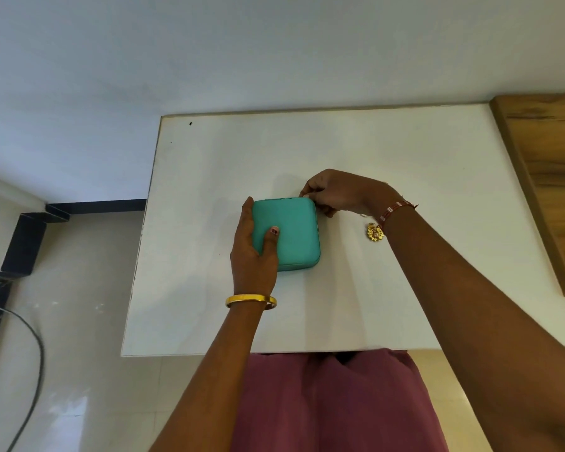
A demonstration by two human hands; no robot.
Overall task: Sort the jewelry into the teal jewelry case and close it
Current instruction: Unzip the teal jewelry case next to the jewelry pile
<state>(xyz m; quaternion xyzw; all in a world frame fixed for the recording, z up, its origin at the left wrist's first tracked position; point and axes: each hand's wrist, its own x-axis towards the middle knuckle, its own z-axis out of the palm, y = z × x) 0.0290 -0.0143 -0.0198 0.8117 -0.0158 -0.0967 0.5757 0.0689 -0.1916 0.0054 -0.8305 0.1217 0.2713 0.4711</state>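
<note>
A square teal jewelry case [287,233] with rounded corners lies flat and closed on the white tabletop [340,151], near the table's middle. The left hand [253,252] holds it from its 9 o'clock side: the fingers run straight along the left edge, and the thumb (its nail painted pale pink) presses down on the lid. A plain gold bangle [251,302] circles that wrist.

The right hand [335,192] sits at the case's 1 o'clock corner, fingers curled tight and pinching something small at the edge there; what they pinch is too small to tell. A red and white thread bracelet [394,211] is tied round the right wrist.

At 3 o'clock from the case, well apart from it, a small gold ornament [375,232] with a pale centre lies on the table, just beside the right wrist.

A wooden panel [548,177] runs along the table's 3 o'clock side. A maroon garment [333,402] shows below the near edge.
</note>
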